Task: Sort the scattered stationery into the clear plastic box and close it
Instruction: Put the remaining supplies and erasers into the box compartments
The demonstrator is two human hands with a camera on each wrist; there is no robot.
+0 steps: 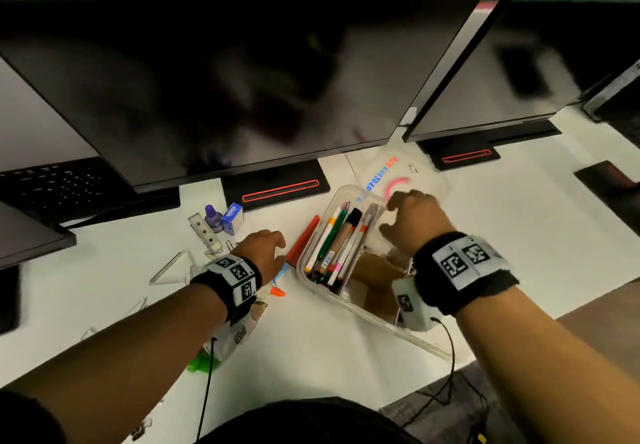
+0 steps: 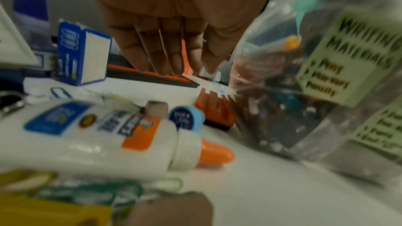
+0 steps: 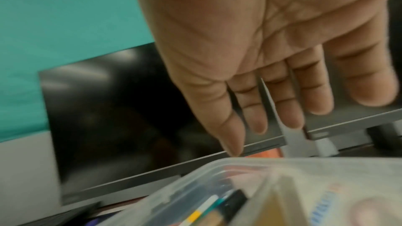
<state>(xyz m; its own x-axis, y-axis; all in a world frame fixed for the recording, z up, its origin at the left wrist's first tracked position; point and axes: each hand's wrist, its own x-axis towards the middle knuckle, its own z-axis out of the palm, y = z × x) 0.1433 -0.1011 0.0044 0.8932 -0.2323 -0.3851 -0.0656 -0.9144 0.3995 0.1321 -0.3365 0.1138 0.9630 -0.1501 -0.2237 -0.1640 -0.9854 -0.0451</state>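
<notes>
Reaching: the left hand [image 1: 265, 249] came with straight, close fingers [image 2: 165, 61] toward the long red marker [image 1: 304, 237] lying just beside the box; it held nothing, and contact I could not tell.
Right hand: the right hand [image 1: 414, 220] hovered over the far part of the box with relaxed, extended fingers [image 3: 254, 114], palm empty; probably it had no item to carry at that moment.
Box: the clear plastic box [image 1: 377, 315] stood open on the white desk [image 1: 311, 350], so items could go in from above.
Inside: pens and markers [image 1: 334, 242] lay together lengthwise in the left compartment, which seemed to be the one labelled for writing materials.
Lid: the clear lid with blue and orange letters [image 1: 398, 173] lay behind the box, near the right hand, not yet put on.
Left outside: a white glue bottle with orange tip [image 2: 108, 137], a small blue and white carton [image 1: 232, 216] and a purple ink bottle [image 1: 212, 216] were on the desk, so in my judgement the sorting was not finished.
</notes>
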